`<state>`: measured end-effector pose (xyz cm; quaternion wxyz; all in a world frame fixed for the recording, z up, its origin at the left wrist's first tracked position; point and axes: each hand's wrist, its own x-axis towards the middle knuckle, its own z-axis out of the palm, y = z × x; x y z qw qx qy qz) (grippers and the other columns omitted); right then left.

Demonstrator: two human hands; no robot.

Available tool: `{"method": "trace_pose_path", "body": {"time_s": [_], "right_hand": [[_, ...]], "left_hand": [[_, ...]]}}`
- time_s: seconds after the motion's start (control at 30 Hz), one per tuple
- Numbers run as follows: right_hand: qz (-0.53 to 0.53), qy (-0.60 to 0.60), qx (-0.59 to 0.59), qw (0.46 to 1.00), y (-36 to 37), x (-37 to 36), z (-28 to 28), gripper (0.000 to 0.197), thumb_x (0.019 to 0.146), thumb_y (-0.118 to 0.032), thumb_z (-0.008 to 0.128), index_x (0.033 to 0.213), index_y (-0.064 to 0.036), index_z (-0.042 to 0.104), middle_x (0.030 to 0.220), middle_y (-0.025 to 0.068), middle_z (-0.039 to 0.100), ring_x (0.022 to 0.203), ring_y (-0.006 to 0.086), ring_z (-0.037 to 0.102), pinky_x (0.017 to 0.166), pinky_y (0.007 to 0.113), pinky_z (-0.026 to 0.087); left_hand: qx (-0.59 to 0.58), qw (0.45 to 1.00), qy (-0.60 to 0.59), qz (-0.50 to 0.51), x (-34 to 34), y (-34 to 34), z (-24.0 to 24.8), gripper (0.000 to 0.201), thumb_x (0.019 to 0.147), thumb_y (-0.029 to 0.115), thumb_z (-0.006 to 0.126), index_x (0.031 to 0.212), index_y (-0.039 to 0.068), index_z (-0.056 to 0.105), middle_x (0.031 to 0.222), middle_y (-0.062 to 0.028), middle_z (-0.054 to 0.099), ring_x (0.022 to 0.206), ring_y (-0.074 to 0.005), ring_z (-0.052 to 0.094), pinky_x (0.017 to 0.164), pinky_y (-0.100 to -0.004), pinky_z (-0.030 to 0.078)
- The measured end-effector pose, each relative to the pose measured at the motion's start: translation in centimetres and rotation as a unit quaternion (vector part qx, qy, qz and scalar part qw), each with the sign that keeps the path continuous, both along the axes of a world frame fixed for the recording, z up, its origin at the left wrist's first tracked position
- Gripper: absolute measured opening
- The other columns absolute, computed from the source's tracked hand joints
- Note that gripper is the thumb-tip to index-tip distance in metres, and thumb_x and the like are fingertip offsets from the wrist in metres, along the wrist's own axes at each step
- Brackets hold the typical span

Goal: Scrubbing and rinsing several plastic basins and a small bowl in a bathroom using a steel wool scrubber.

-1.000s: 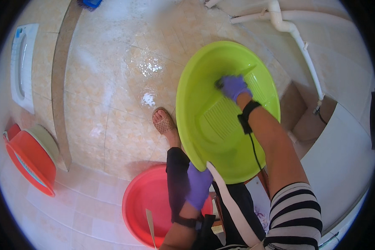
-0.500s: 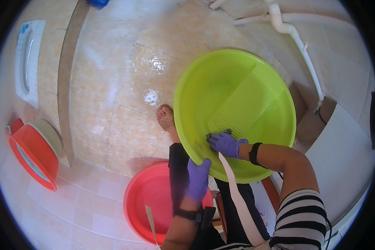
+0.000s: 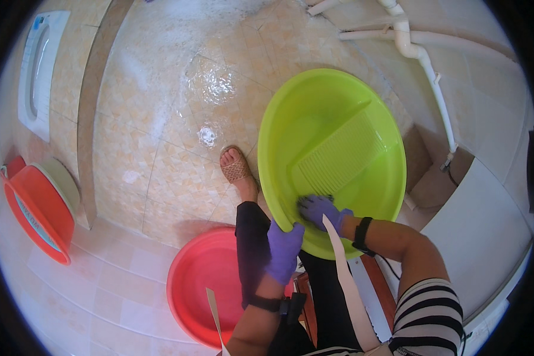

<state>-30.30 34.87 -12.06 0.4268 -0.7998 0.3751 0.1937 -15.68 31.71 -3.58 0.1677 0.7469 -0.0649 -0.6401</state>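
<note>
A large lime-green basin [image 3: 314,115] with a ridged washboard panel [image 3: 343,155] moulded inside stands tilted in front of me. My left hand [image 3: 283,250], in a purple glove, is closed on its near-left rim. Inside, my right hand [image 3: 321,212], gloved likewise, presses a dark grey scouring pad [image 3: 324,197] against the lower wall, just below the washboard's end. Most of the pad is hidden under the fingers, and its exact make is hard to tell.
A red basin [image 3: 187,279] sits by my left leg. Further left, an orange-red basin and a pale one [image 3: 44,207] lean together near a squat toilet [image 3: 37,77]. The tiled floor [image 3: 210,83] is wet with suds. White pipes [image 3: 427,65] run along the right wall.
The green basin has tipped more steeply, and its left rim has shifted right. My left hand moved along with the rim; my right hand slid slightly right and nearer with the pad.
</note>
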Motion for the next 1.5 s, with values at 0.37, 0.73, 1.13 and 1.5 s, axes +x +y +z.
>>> {"method": "trace_pose_path", "body": {"time_s": [0.37, 0.73, 1.13, 1.5], "right_hand": [[0.107, 0.054, 0.086, 0.989, 1.5, -3.6, 0.2, 0.013, 0.071, -0.018, 0.054, 0.08, -0.0133, 0.063, 0.091, 0.0055, 0.056, 0.089, 0.0229, 0.051, 0.069, 0.032, 0.043], [0.126, 0.158, 0.321, 0.925, -6.8, -5.2, 4.1, 0.028, 0.079, -0.024, 0.049, 0.1, -0.0081, 0.061, 0.095, 0.0135, 0.061, 0.089, 0.0317, 0.059, 0.073, 0.042, 0.048], [-0.197, 0.348, 0.06, 0.915, -3.7, -18.1, -3.6, 0.032, 0.079, -0.015, 0.052, 0.109, -0.005, 0.057, 0.104, 0.0188, 0.058, 0.097, 0.0321, 0.057, 0.082, 0.039, 0.045], [-0.4, 0.106, 0.467, 0.781, -3.6, 2.7, 0.7, 0.025, 0.077, -0.022, 0.053, 0.093, -0.0033, 0.058, 0.083, 0.0171, 0.062, 0.076, 0.0333, 0.061, 0.065, 0.039, 0.049]], "left_hand": [[0.005, 0.988, 0.097, 0.119, 0.3, 0.7, -0.8, 0.034, 0.071, -0.003, 0.052, 0.104, -0.004, 0.05, 0.095, -0.0078, 0.057, 0.082, -0.0164, 0.057, 0.072, -0.0272, 0.047], [0.041, 0.962, 0.165, 0.214, 1.6, 2.4, -2.3, 0.041, 0.072, -0.005, 0.05, 0.112, -0.006, 0.045, 0.101, -0.0118, 0.056, 0.088, -0.0208, 0.057, 0.078, -0.0296, 0.046], [0.085, 0.965, 0.14, 0.204, 1.0, 1.2, -1.5, 0.036, 0.072, -0.004, 0.049, 0.108, -0.004, 0.047, 0.097, -0.009, 0.055, 0.083, -0.0183, 0.057, 0.073, -0.0294, 0.048], [0.03, 0.986, 0.103, 0.127, 0.8, 0.6, -1.2, 0.035, 0.073, -0.003, 0.049, 0.109, -0.002, 0.048, 0.096, -0.0063, 0.055, 0.082, -0.0162, 0.056, 0.072, -0.0262, 0.045]]}}
